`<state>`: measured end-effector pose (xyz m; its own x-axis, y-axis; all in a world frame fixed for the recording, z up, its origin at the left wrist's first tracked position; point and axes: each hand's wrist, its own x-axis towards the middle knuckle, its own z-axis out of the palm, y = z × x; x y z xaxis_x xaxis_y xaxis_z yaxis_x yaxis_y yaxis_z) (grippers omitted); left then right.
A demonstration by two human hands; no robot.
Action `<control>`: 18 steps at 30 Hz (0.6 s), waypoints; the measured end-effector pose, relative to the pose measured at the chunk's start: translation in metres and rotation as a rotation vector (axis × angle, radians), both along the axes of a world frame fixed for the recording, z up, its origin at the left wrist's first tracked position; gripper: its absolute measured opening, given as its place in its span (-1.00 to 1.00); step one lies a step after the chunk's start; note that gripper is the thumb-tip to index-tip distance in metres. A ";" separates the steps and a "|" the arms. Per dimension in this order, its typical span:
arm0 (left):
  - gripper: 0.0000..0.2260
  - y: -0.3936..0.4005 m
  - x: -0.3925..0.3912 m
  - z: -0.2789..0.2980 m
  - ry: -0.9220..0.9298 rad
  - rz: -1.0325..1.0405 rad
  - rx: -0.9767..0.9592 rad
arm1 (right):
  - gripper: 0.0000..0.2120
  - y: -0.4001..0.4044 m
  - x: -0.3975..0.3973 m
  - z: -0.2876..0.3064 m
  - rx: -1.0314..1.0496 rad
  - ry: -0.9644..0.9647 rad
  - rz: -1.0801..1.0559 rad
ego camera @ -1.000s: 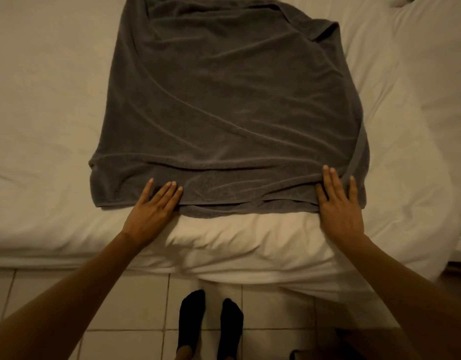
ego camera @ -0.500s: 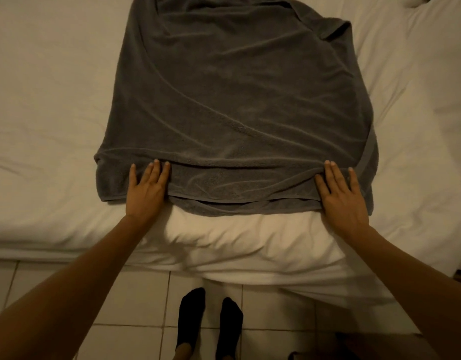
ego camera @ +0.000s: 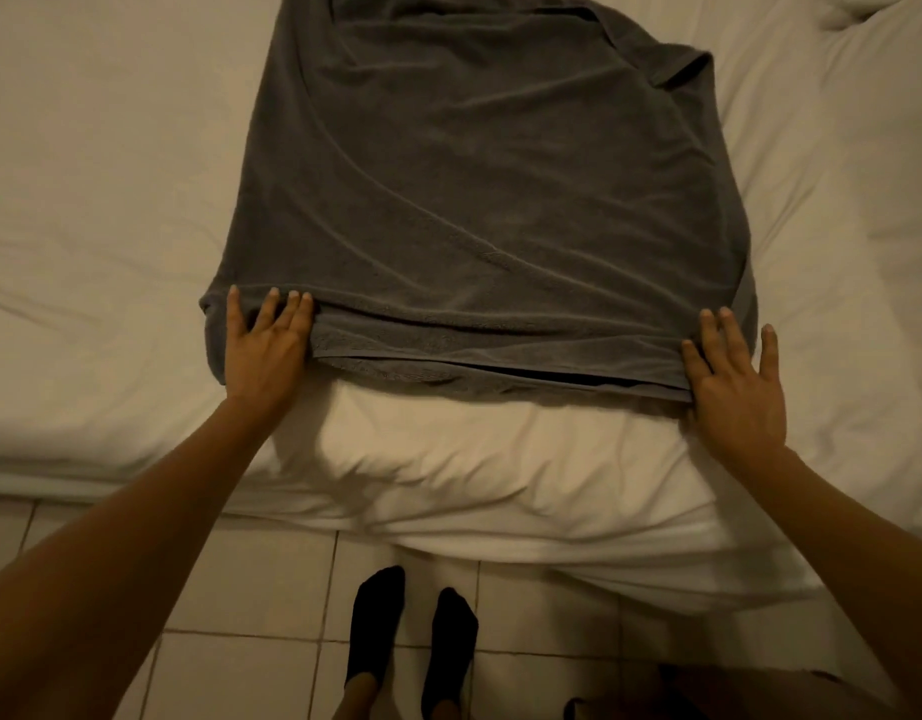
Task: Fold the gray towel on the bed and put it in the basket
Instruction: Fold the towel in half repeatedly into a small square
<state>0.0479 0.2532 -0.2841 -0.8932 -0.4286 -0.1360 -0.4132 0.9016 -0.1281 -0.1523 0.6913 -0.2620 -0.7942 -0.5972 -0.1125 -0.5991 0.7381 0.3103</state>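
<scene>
Left hand (ego camera: 264, 350) flat, fingers spread, on near-left corner | right hand (ego camera: 734, 387) flat on near-right corner | gray towel (ego camera: 479, 200) doubled on bed (ego camera: 85, 226), pinned to align edges | basket unseen

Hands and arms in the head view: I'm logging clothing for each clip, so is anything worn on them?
Nothing shows on either. The left hand and right hand are bare, with no gloves, rings or watch visible, and both forearms are uncovered, with no sleeves as far as the frame shows.
</scene>
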 end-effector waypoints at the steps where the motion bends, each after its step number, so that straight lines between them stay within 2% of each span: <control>1: -0.53 -0.001 0.002 0.007 0.030 0.005 0.005 | -0.39 0.000 0.003 0.005 -0.009 0.002 -0.016; 4: -0.50 -0.003 0.009 0.035 0.040 -0.017 0.000 | -0.52 -0.002 0.012 0.022 -0.047 0.017 -0.053; 9: -0.44 -0.012 0.016 0.090 0.008 -0.040 -0.053 | -0.51 -0.011 0.016 0.062 -0.080 0.063 -0.131; 12: -0.47 -0.014 0.016 0.116 0.009 -0.031 -0.060 | -0.60 -0.013 0.018 0.091 -0.122 0.078 -0.161; 18: -0.58 -0.013 0.033 0.143 0.041 -0.033 -0.038 | -0.43 -0.012 0.030 0.131 -0.135 0.050 -0.195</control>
<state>0.0811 0.2398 -0.1410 -0.9112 -0.4033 -0.0836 -0.3892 0.9095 -0.1463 -0.1225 0.6794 -0.1313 -0.8985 -0.4390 -0.0002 -0.4276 0.8751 0.2268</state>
